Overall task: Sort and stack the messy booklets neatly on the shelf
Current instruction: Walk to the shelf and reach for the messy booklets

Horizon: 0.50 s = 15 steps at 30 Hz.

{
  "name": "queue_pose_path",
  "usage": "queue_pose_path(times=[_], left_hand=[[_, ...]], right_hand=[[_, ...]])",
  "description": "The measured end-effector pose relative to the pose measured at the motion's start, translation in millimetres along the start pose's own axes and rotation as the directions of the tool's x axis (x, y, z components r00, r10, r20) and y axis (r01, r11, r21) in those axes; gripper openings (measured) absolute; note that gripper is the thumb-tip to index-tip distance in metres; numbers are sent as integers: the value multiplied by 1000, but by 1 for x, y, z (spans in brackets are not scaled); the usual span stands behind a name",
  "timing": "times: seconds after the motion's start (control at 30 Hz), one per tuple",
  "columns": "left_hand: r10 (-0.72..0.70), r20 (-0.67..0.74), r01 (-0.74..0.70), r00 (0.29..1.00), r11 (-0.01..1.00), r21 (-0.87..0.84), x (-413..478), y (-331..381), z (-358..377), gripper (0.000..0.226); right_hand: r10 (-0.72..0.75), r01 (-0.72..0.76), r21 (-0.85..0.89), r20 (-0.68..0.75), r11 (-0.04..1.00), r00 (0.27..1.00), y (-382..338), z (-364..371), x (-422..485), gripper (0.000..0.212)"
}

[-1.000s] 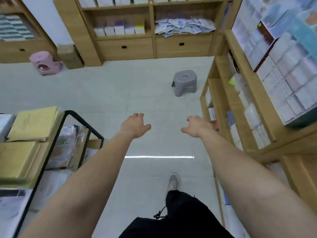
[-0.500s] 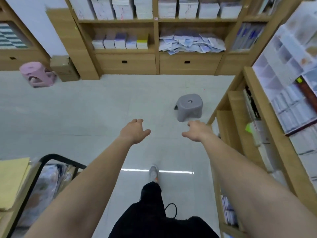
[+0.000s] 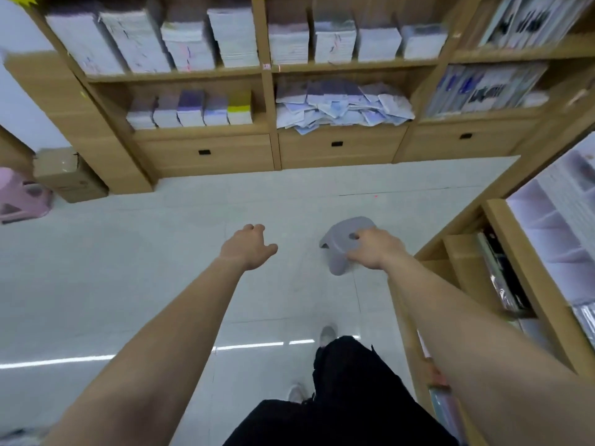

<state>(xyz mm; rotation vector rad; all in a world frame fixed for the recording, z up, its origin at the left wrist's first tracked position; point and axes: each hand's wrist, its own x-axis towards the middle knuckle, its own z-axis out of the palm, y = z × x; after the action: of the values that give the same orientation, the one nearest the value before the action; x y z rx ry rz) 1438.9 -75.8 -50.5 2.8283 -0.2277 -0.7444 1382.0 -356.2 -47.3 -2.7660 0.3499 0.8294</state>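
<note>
Across the pale floor point(image 3: 128, 268), on the far shelf point(image 3: 341, 132), the booklets point(image 3: 344, 106) lie in a loose, overlapping heap in the middle lower bay, some hanging over the front edge. Neat stacks point(image 3: 190, 112) stand in the bay to their left, and taller stacks point(image 3: 231, 37) fill the row above. Drawers point(image 3: 206, 152) run under the lower bays.

Both bare arms reach forward over the floor. Left hand point(image 3: 246, 249) is empty, its grip apart with fingers loosely curled and thumb out to the side. Right hand point(image 3: 373, 249) is also empty, fingers spread and pointing down; it overlaps a grey stool point(image 3: 339, 249) in view, but whether it touches the stool cannot be told.

A second shelf unit point(image 3: 502, 252) stands close on the right. A pink stool point(image 3: 22, 196) and a cardboard box point(image 3: 64, 175) sit at the far left. One shoe point(image 3: 326, 334) shows below, ahead of dark trousers.
</note>
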Motion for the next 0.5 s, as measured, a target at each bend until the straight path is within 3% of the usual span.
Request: queue_pose_path(times=[0.23, 0.5], left_hand=[[10, 7, -10, 1000, 999, 51, 176, 40, -74, 66], [3, 5, -3, 1000, 1000, -25, 346, 99, -182, 67]], right_hand=[[50, -50, 42, 6, 998, 999, 11, -80, 170, 59], [37, -38, 102, 18, 994, 999, 18, -225, 333, 62]])
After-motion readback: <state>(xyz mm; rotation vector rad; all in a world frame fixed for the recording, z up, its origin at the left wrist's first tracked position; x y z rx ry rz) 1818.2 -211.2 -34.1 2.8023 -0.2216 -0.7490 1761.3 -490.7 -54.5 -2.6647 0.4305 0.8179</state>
